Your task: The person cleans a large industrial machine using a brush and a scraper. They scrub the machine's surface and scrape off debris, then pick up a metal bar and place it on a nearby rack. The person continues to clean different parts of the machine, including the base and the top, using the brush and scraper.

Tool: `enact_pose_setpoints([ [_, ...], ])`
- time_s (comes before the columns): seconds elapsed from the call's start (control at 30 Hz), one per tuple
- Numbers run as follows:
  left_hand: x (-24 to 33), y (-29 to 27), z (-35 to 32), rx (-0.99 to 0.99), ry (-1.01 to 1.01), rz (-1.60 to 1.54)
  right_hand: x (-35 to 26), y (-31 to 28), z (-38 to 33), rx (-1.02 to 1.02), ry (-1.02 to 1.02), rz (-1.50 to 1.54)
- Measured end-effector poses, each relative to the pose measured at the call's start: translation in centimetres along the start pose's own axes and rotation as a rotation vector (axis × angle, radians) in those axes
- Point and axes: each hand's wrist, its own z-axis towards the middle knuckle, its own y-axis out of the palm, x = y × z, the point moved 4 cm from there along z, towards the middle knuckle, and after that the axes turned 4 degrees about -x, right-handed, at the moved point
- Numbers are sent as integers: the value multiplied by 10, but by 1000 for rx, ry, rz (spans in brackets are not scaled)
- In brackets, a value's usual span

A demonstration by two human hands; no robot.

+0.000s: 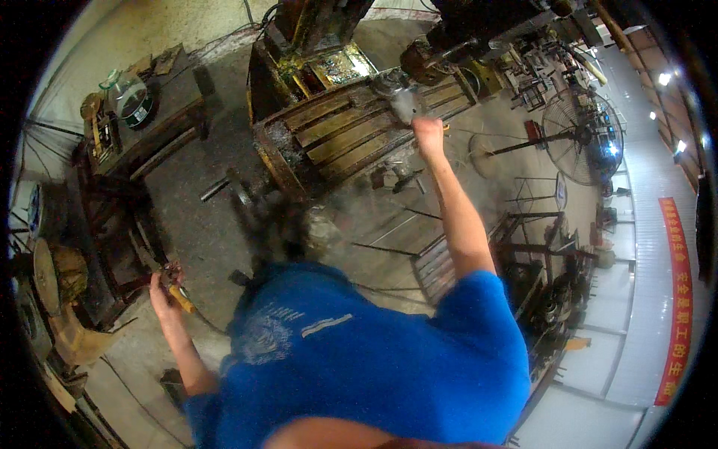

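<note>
Out to the left, my left hand (161,293) is closed round a tool with a yellow handle (182,298); its dark head is too small to make out. My right arm stretches forward, and my right hand (428,133) forms a fist at the near edge of a milling machine's slotted table (344,138). Just beyond that fist, a grey metal block (404,106) sits on the table, close to or touching the fingers. A small yellowish bit shows beside the fist; what the fingers grip is hidden.
A crank handle (215,189) sticks out at the table's left. Further left stands a dark bench (168,146) bearing a clear jug (129,101). A pedestal fan (580,135) is at the right, with a slatted stool (436,273) nearer. Cables lie on the floor.
</note>
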Motion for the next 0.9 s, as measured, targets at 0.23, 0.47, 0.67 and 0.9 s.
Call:
enact_pose_setpoints([
  [0.23, 6, 15, -27, 71, 34, -21, 39, 66, 9, 96, 264, 84],
  [0.47, -25, -48, -33, 192, 18, -96, 68, 93, -4, -247, 278, -106],
  [0.67, -25, -40, -33, 153, 3, -119, 84, 123, -15, -273, 520, 331],
  [0.9, -22, -34, -22, 159, 15, -105, 56, 142, -46, -67, 542, 21],
])
